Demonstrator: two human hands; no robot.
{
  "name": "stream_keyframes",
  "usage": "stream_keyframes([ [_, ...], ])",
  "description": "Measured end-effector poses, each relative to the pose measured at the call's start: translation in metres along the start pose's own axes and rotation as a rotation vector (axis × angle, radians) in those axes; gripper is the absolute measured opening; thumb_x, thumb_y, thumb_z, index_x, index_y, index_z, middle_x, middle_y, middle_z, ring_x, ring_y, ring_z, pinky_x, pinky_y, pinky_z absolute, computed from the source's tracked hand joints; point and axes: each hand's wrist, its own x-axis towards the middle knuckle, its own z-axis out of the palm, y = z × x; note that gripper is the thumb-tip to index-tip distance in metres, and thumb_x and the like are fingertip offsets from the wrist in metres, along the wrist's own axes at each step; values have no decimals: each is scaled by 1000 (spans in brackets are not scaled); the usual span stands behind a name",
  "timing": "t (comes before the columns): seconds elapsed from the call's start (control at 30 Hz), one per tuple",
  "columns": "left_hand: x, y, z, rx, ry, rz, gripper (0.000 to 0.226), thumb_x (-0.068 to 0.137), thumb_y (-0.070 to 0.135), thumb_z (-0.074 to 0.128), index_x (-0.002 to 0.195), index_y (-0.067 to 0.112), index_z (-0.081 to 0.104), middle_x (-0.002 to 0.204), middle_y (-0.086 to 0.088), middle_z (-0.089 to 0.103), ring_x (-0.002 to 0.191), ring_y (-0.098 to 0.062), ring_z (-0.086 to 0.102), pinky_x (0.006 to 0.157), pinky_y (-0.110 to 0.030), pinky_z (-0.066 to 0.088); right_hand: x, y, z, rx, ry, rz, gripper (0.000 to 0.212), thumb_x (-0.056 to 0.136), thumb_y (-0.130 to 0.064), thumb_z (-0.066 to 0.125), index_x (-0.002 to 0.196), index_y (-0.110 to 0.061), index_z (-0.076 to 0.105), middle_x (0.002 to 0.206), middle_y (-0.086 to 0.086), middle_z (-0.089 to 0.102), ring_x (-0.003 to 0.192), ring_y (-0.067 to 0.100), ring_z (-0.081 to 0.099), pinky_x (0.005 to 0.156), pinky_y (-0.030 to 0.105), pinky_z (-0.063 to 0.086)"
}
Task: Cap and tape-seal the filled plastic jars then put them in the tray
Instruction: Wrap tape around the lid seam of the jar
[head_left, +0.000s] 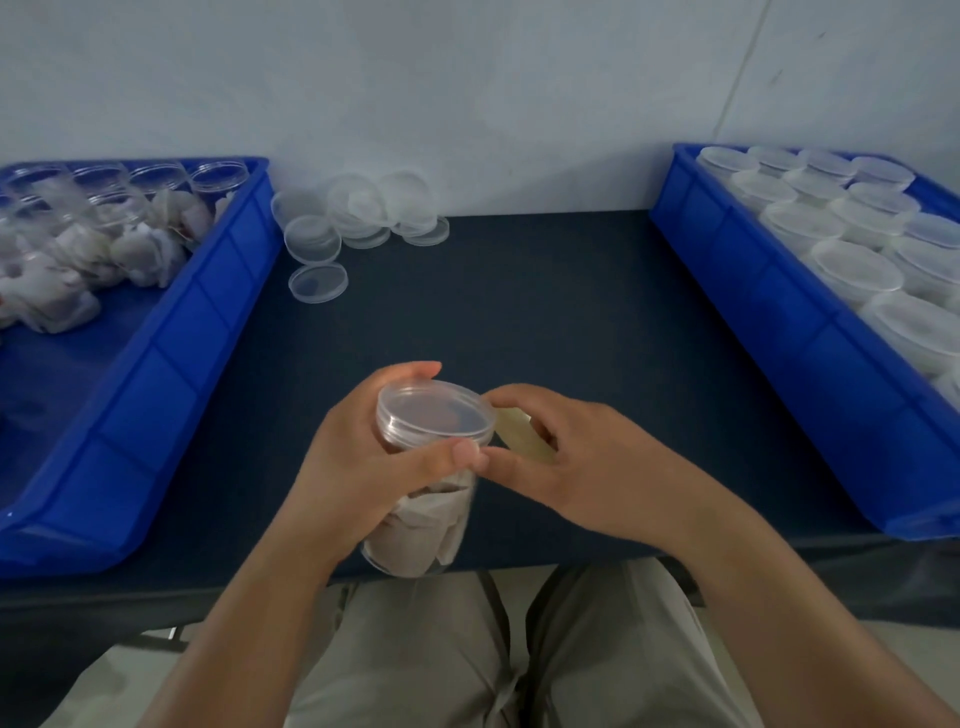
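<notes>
My left hand (363, 467) grips a clear plastic jar (421, 530) filled with white sachets, held over the table's near edge. A clear cap (435, 410) sits on the jar's mouth. My right hand (566, 462) holds a yellowish roll of tape (522, 436) right beside the cap, its fingertips touching the cap's rim next to my left thumb. The tape's free end is too small to make out.
A blue tray (171, 358) on the left holds uncapped filled jars (78, 234). A blue tray (769, 332) on the right holds several capped jars (852, 244). Loose clear caps (358, 213) lie at the table's back, near the wall. The dark table (519, 312) lies between the trays.
</notes>
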Motion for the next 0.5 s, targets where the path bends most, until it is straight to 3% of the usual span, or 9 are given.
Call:
stream_keyframes([
  [0.13, 0, 0, 0, -68, 95, -51, 73, 55, 62, 92, 123, 52, 69, 120, 12, 76, 108, -11, 76, 79, -31, 62, -7, 3, -8, -30, 1, -43, 41, 91, -84, 47, 123, -58, 45, 86, -14, 65, 74, 0, 62, 59, 18, 48],
  [0.2, 0, -1, 0, -132, 93, -83, 74, 56, 62, 93, 125, 48, 70, 121, 7, 77, 108, -17, 77, 83, -36, 61, -9, 2, -8, -21, -22, -118, 20, 104, -64, 52, 118, -50, 57, 90, -32, 63, 76, -5, 60, 68, 10, 46],
  [0.27, -1, 0, 1, -206, 67, -104, 80, 55, 67, 95, 127, 42, 71, 122, 0, 78, 108, -22, 77, 82, -35, 62, -9, 2, -9, 42, -37, -169, 17, 109, -50, 54, 115, -43, 68, 93, -40, 61, 86, -10, 61, 78, 4, 42],
  [0.33, -1, 1, 2, -273, 41, -130, 84, 53, 69, 96, 127, 38, 73, 121, -6, 78, 105, -24, 78, 79, -31, 62, -6, 3, -11, 81, -47, -175, 19, 108, -51, 53, 113, -46, 70, 96, -36, 64, 89, -6, 62, 79, 6, 42],
  [0.43, 1, -1, 1, -350, 3, -179, 87, 50, 68, 97, 126, 31, 75, 119, -17, 77, 95, -26, 75, 78, -35, 61, -1, 6, -16, 71, -102, -138, 21, 103, -62, 50, 115, -53, 65, 90, -27, 63, 75, 1, 60, 69, 12, 45],
  [0.5, 2, -2, 1, -380, -18, -188, 88, 51, 67, 98, 127, 28, 76, 117, -19, 77, 91, -25, 74, 75, -34, 62, 2, 8, -18, 2, -111, -135, 22, 104, -63, 49, 117, -53, 64, 90, -31, 61, 80, -3, 60, 70, 12, 44],
])
